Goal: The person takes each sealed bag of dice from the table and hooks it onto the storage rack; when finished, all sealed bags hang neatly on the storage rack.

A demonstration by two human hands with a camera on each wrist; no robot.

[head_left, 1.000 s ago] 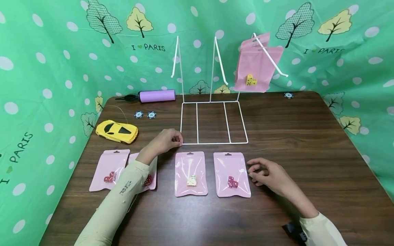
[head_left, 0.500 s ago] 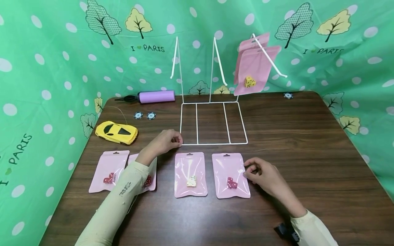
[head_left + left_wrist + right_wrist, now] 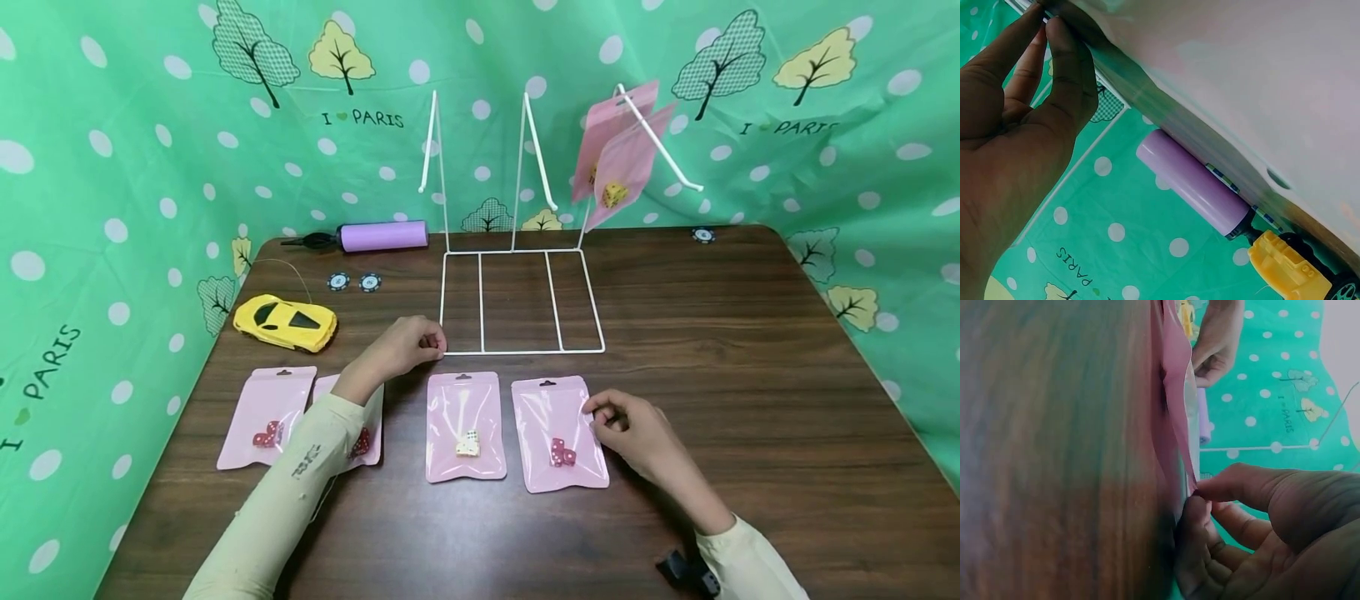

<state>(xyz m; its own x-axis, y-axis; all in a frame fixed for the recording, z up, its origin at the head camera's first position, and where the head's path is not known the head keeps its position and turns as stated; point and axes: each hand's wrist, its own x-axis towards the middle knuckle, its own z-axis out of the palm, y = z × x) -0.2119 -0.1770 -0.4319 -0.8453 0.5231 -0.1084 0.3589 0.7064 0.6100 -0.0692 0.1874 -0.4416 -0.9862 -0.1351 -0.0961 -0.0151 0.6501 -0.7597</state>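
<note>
My left hand (image 3: 405,343) pinches the front left corner of a white wire display rack (image 3: 525,352), thumb and fingertips together on the wire. With thumb and forefinger my right hand (image 3: 637,427) pinches the right edge of a pink zip bag (image 3: 543,417) holding red dice. In the right wrist view, that pink bag (image 3: 1177,375) is seen edge-on, its rim between the fingertips. To its left lies a pink bag with white dice (image 3: 446,417). Two pink bags with yellow dice (image 3: 633,154) hang on the rack's right hook; the left and middle hooks carry nothing.
Two more pink bags with red dice (image 3: 255,408) lie at the left, one partly under my left forearm. Behind them are a yellow toy car (image 3: 318,327), poker chips (image 3: 338,282) and a purple hand pump (image 3: 384,236). Another chip (image 3: 702,235) lies at the back right.
My right hand has moved left, taken the edge of the red-dice bag and turned it slightly, pulling it a little nearer. The front hanging bag has swung round. My left hand stays put.
</note>
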